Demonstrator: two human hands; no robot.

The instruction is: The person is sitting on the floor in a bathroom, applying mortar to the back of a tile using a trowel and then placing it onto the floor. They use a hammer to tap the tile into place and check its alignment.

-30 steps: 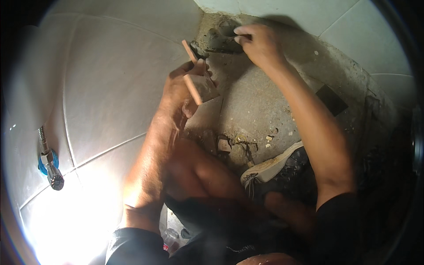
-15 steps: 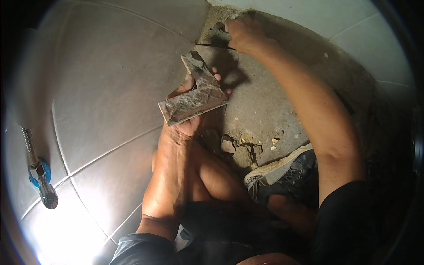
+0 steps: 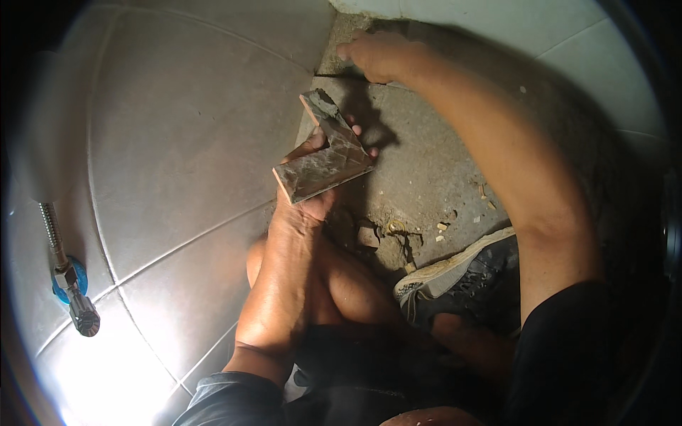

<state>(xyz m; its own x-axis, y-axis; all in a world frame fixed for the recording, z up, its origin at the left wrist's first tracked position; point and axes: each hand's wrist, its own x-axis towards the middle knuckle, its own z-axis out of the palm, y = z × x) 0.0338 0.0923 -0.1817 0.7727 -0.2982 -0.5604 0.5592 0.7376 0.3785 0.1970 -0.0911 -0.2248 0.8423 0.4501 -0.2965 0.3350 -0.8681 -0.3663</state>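
Note:
My left hand (image 3: 316, 206) is closed around an L-shaped cut piece of tile (image 3: 323, 160), held above the floor. The tile's rough back faces up, streaked with grey mortar, and a pinkish edge shows along its left side. Several of my left fingertips show past its right edge. At the far corner, my right hand (image 3: 387, 57) is low against the rough, untiled floor (image 3: 419, 135). Its fingers are bent downward and partly blurred; whatever they hold is hidden under the hand.
Large grey tiles (image 3: 192, 142) with pale joints lie to the left. A metal hose and valve fitting (image 3: 74, 298) stands there. White wall tiles (image 3: 490, 28) border the far side. Rubble (image 3: 387, 248) and small chips lie near a dark shoe (image 3: 469, 277) with a pale sole.
My right hand has shifted a little to the left along the far corner. The tile in my left hand has moved slightly right and tilted; its back now looks smoother.

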